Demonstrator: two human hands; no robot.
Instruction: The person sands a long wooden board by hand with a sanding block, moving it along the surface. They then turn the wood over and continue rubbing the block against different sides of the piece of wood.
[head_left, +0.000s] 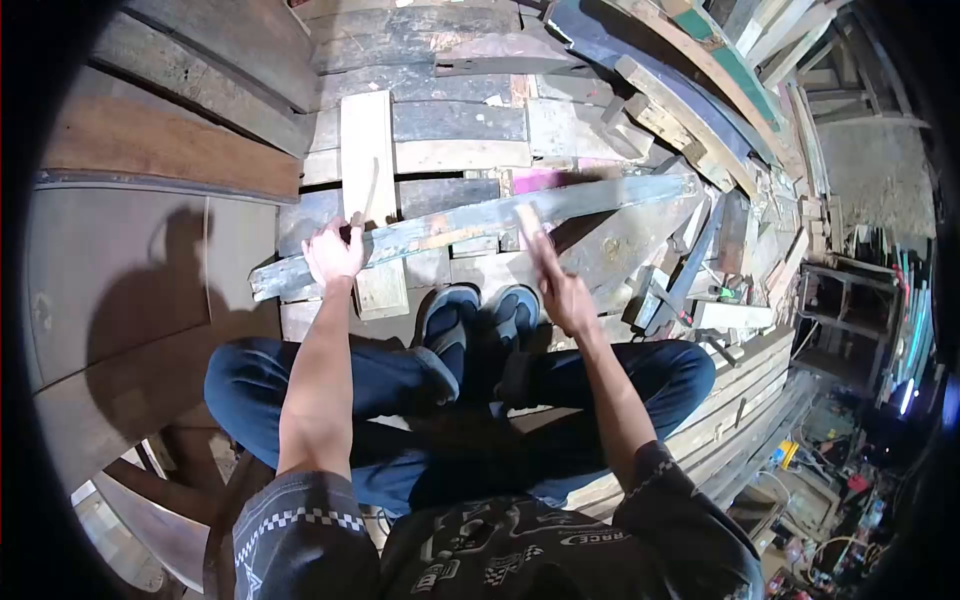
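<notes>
A long, narrow wooden plank (pixel 470 222) with worn grey-blue paint lies slantwise in front of my feet, its right end farther from me. My left hand (pixel 333 252) is closed around the plank near its left end. Beneath the plank there, a pale, bare board (pixel 369 150) points away from me. My right hand (pixel 568 303) grips a short brown-handled tool (pixel 541 250) whose pale end overlaps the middle of the plank. Motion smears the tool, and I cannot tell its kind.
My shoes (pixel 450 325) stand just behind the plank. Stacked boards (pixel 170 140) rise at the left. Long timber offcuts (pixel 690 120) are piled at the far right, with scrap wood (pixel 735 315) below them. Cluttered tools and cables (pixel 830 510) lie at the lower right.
</notes>
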